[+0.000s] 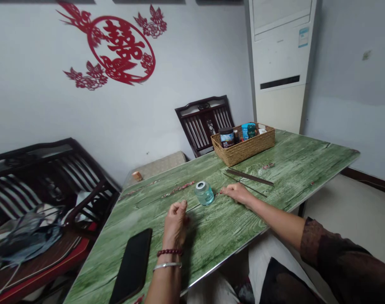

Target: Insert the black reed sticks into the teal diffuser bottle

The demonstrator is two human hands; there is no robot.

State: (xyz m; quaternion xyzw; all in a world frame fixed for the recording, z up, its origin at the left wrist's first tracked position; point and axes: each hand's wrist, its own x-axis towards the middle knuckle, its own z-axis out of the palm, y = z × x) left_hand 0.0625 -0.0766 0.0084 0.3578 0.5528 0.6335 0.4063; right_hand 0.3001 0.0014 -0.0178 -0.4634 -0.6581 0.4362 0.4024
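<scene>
A small glass bottle [205,195] with pale blue liquid and a silver collar stands upright on the green wood-patterned table [230,228]. Just left of it, my left hand [176,219] is raised slightly, its fingers curled in; what they hold, if anything, is hidden. On the bottle's other side my right hand [238,193] rests low over the tabletop with its fingertips pressed together. I cannot make out anything between them. Beyond that hand lies a bundle of thin dark sticks [251,176], and one loose stick [254,190] passes close behind its knuckles.
A woven basket [246,154] of jars and packets sits at the table's back. A black phone [132,266] lies near the left edge. Dark wooden chairs [208,122] stand behind and to the left, the left one piled with cloth and bags [36,236].
</scene>
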